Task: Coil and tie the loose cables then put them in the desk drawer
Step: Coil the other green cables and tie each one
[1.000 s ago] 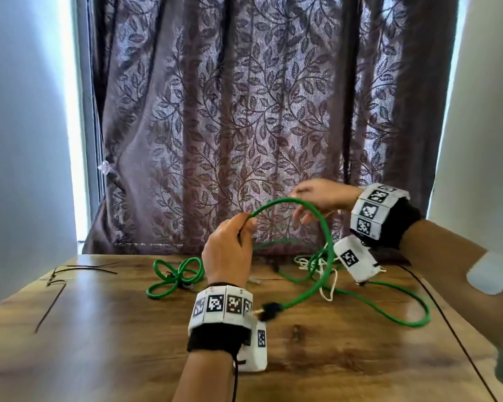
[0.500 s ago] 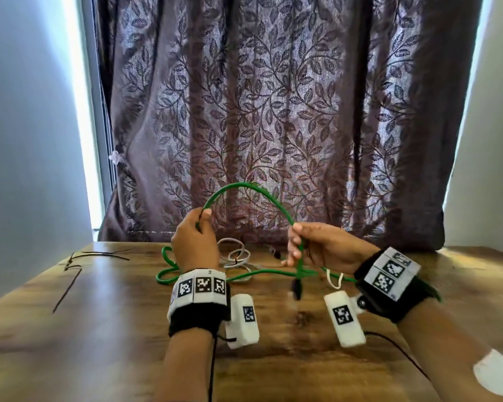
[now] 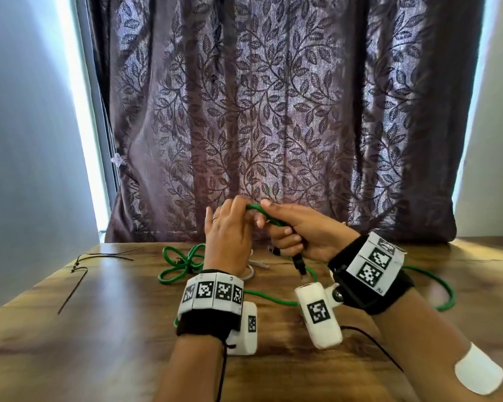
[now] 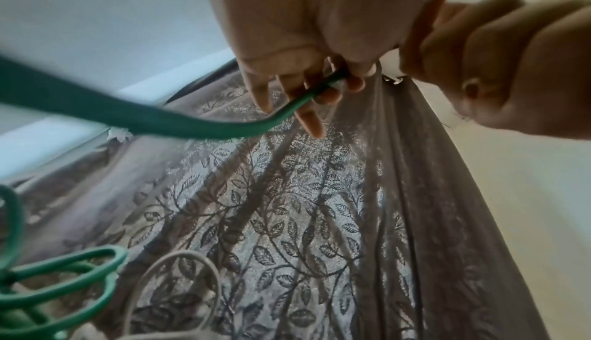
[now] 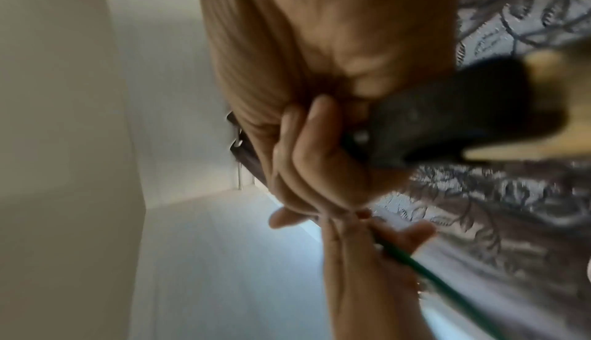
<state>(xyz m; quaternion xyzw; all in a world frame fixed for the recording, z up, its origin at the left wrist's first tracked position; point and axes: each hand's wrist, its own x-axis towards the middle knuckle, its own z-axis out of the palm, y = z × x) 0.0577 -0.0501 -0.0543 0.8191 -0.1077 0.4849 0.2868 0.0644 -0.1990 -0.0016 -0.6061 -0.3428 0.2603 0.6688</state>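
Two bare hands meet in the air above a wooden desk, working one green cable. The left hand is raised with its back toward the head camera, and its fingertips pinch the cable where a short green arc shows between the two hands. The right hand is clenched around the same cable just beside the left, the thumb lying along the top and the other fingers curled under it. The cable's black plug hangs down out of the bottom of the right fist. From the hands the cable drops to the desk, runs across between the two wrists and sweeps out in a wide loop on the right side. A second green cable bundle, already looped into a bow shape, lies on the desk to the left of the left hand, and a coil of white cable lies just beside it, mostly hidden behind the left hand in the head view. Thin black cable ties lie well apart at the far left of the desk. Behind the desk hangs a dark purple curtain patterned with leaves, with pale walls on either side and bright daylight along its edges.
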